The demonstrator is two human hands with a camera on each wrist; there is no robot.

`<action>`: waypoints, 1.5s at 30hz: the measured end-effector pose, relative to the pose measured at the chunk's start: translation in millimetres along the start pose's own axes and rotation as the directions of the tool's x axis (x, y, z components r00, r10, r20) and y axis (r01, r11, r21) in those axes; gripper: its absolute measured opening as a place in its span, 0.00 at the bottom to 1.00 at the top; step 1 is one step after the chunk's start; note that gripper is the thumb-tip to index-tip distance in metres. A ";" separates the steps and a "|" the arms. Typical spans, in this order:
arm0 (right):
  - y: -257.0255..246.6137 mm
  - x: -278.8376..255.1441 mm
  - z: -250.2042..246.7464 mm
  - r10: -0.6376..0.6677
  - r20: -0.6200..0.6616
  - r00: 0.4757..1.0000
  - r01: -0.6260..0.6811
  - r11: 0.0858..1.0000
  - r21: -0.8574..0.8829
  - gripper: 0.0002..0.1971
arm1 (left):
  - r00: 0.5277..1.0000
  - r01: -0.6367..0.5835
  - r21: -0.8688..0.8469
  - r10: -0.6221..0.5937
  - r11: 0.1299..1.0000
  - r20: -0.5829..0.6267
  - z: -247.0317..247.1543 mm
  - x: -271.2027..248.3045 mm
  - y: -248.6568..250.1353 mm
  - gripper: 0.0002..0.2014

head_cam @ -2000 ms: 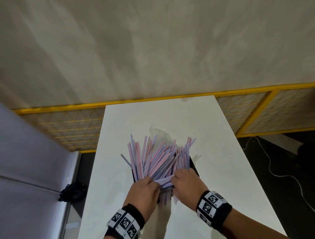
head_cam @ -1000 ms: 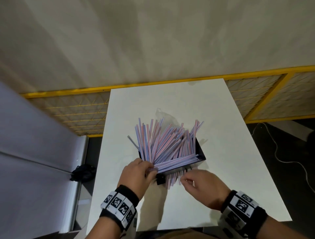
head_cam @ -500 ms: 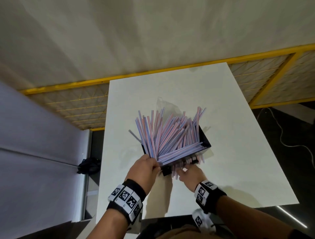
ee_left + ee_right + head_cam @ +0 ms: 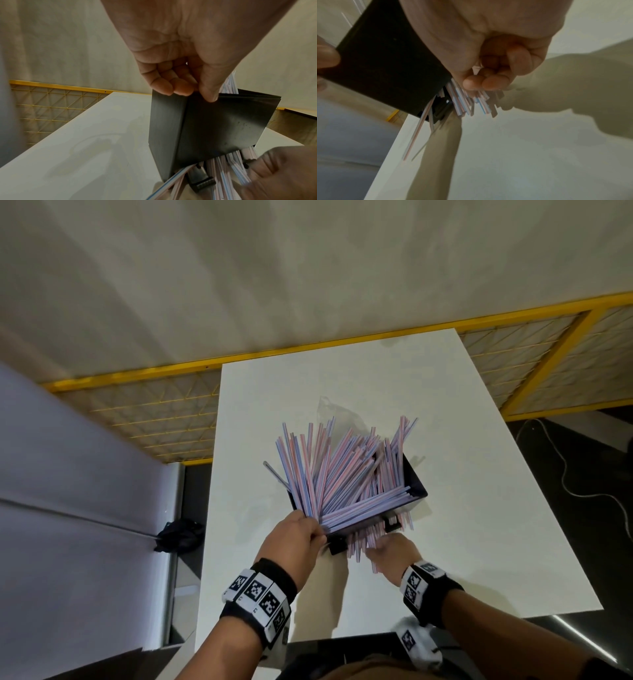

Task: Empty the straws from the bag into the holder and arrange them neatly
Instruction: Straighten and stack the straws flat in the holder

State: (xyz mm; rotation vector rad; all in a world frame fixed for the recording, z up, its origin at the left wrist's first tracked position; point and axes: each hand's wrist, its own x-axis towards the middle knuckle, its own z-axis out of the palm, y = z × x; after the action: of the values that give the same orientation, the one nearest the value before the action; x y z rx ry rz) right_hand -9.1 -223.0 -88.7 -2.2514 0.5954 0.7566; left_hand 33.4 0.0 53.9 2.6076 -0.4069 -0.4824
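Straws, pink-and-blue striped, sit in a loose fan inside the black holder, which stands on the white table near its middle. Their upper ends splay out above the rim in several directions; a bundle lies almost flat across the near edge. Lower ends poke out under the holder's near side, beside a small black tab.

My left hand grips the holder's near-left corner: in the left wrist view the thumb presses the near wall while the fingers curl over the side wall's top edge.

My right hand is at the protruding lower ends, fingers curled. In the right wrist view the fingertips bunch together against several straw ends, pinching them as far as I can judge; the picture is blurred.

Clear plastic bag lies on the table just behind the holder, partly hidden by the straws. I note a yellow mesh barrier beyond the table.
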 end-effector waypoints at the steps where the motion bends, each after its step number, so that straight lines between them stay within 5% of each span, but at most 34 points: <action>1: 3.3 -1.0 -1.2 0.004 0.005 1.000 -0.004 1.000 -0.030 0.20 | 1.000 0.000 -0.001 0.000 1.000 -0.002 0.5 0.3 -0.5 0.06; 12: -12.1 2.8 2.9 -0.035 -0.105 0.994 0.046 0.993 0.110 0.20 | 1.000 -0.013 0.074 0.013 0.997 0.005 -0.9 0.7 2.8 0.07; 18: -20.9 20.0 -1.2 0.006 -0.017 1.000 -0.003 0.989 0.145 0.17 | 1.000 -0.007 0.066 0.007 0.998 0.008 -2.6 -1.0 2.7 0.06; 22: -10.0 18.4 -4.4 -0.036 -0.018 0.999 0.036 0.999 0.026 0.22 | 1.000 -0.007 0.048 0.007 0.999 0.000 -3.0 0.2 2.5 0.06; 26: 0.7 9.5 -6.8 -0.028 0.047 0.999 0.031 0.998 -0.054 0.13 | 1.000 -0.003 0.039 0.002 0.999 0.006 -3.0 2.0 1.8 0.06; 35: -20.8 -2.7 -10.6 0.068 -0.056 0.996 -0.060 0.989 0.135 0.28 | 1.000 0.007 0.054 -0.007 0.999 0.011 -2.9 2.4 3.6 0.07; 45: -10.2 12.3 -13.9 0.057 -0.065 0.996 -0.062 0.995 -0.084 0.12 | 1.000 0.026 0.037 -0.027 0.999 0.011 -3.0 2.1 5.0 0.07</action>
State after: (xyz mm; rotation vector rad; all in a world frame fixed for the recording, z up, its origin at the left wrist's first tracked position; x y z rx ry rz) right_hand 10.6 -228.6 -83.8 -2.3528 0.6735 0.7570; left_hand 35.5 -3.8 58.3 2.6500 -0.3889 -0.5036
